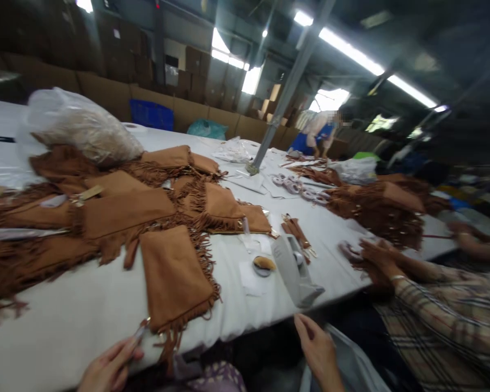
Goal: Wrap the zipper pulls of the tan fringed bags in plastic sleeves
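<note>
A brown fringed bag (175,277) lies flat on the white-covered table (85,305), its fringe hanging over the front edge. My left hand (112,365) is closed at the bag's lower left corner, pinching a short, slim piece with a shiny metal end (142,329) that looks like a zip pull. Near the table edge, my right hand (318,351) is raised with its fingers extended and nothing visible in them. A white tape dispenser (294,269) stands just beyond it. Beside that sits a roll of brownish tape (263,265) on white paper.
More brown fringed bags (126,209) are heaped at left, below a clear plastic sack (81,125). A metal post (288,92) rises from the table. At right, a co-worker's hands (379,256) work near another brown pile (379,212). Brown straps (297,234) lie behind the dispenser.
</note>
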`<state>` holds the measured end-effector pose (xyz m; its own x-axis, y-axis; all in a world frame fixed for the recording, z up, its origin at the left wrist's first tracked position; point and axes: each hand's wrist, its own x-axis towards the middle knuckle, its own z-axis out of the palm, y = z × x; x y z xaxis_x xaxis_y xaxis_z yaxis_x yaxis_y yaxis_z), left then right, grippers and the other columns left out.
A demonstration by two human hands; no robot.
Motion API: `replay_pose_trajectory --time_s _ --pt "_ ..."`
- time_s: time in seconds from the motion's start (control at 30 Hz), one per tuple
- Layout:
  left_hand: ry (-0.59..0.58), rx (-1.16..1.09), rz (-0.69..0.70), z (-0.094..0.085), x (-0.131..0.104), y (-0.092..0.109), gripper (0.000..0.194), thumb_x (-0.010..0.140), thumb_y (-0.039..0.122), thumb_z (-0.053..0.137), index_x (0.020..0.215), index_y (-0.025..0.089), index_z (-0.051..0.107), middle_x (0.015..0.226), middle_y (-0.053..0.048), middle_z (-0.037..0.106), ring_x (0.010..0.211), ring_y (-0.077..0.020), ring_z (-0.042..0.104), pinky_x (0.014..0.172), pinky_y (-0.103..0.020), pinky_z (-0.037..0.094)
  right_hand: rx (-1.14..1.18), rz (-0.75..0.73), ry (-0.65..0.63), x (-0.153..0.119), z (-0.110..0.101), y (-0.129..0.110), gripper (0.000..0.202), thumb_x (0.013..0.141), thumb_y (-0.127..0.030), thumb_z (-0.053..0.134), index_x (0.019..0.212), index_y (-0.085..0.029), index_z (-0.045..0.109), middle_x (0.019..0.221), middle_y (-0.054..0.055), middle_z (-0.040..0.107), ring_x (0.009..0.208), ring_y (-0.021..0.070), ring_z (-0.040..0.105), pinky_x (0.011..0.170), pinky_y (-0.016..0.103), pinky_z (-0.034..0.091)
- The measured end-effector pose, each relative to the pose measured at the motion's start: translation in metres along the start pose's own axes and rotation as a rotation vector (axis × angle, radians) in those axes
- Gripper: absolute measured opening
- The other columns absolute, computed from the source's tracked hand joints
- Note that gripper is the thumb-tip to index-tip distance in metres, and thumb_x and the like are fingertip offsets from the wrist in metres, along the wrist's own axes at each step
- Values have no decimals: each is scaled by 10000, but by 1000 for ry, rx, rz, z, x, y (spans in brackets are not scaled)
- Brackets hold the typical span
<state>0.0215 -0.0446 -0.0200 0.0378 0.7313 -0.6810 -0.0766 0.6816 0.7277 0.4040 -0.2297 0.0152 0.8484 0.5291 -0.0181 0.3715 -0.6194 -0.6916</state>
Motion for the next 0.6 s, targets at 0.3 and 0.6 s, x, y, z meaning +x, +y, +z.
replay_pose_trajectory --time_s 0.3,0.6 --pt "0 260 484 -1 9 -3 463 740 573 550 665 132 667 554 -16 598 499 -127 475 500 -227 354 389 -420 -826 -99 147 -179 334 791 -469 571 797 -181 742 790 62 728 753 227 651 714 288 522" --pt "-3 367 592 0 0 -1 311 856 317 413 833 168 685 777 -53 698 739 -205 601 691 -263 418 264 -560 -948 -115 212 -219 275 791 -370 543 770 -154 712 626 26 653 622 182 591 613 264 461"
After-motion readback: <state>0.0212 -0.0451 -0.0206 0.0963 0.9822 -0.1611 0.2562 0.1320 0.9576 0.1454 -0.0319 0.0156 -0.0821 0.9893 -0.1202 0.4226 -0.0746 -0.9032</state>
